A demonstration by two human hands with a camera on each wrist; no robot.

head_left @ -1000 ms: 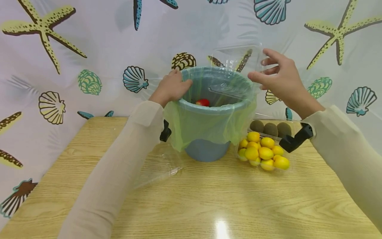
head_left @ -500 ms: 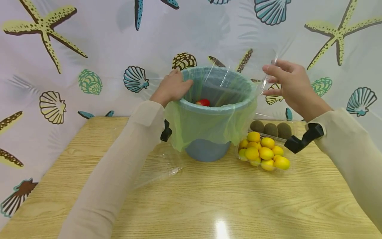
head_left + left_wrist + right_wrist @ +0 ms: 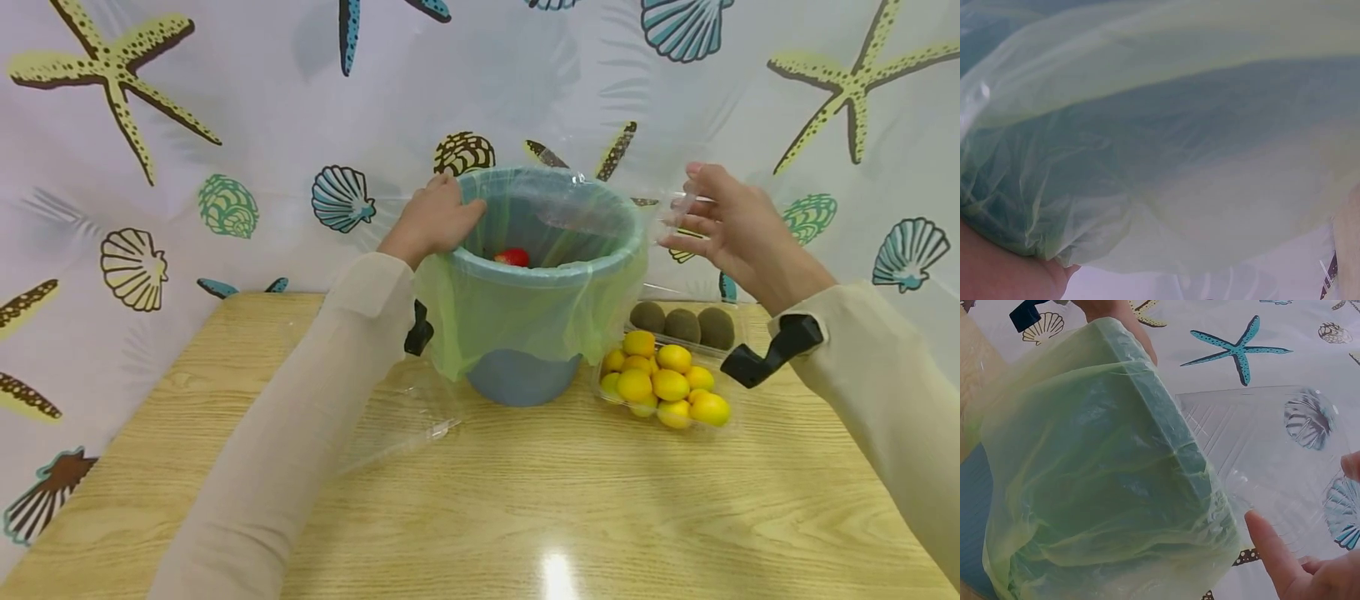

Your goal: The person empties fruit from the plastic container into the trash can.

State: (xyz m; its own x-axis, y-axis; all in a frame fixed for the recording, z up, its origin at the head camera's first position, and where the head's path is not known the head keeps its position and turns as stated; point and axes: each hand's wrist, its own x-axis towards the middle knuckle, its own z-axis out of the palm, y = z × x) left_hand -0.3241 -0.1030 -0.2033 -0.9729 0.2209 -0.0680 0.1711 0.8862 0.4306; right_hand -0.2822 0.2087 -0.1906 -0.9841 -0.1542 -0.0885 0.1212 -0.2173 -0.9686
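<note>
My left hand [image 3: 433, 217] grips the left rim of a blue bin [image 3: 525, 379], thumb over the edge. A thin yellow-green bag [image 3: 525, 312] lines the bin and hangs down over its outside. Inside lies a red, rounded item [image 3: 513, 257], its kind unclear. Beyond the bin's right side, my right hand [image 3: 738, 229] holds a clear plastic container [image 3: 1254, 444] by its edge. That container spans the bin's mouth, tilted, and is barely visible in the head view. In the left wrist view, the bag covers most of the scene.
Right of the bin, a clear tray holds several lemon-like yellow fruits [image 3: 670, 385]. Behind them, 3 brown kiwis [image 3: 682, 326] sit in another clear pack. A clear plastic piece [image 3: 397, 442] lies on the wooden table [image 3: 465, 517], partly behind my left arm. A patterned sheet [image 3: 262, 108] hangs behind.
My right hand has shifted right and slightly down, and the clear container has tipped from facing me to lying flatter over the bin. My left hand has stayed on the rim.
</note>
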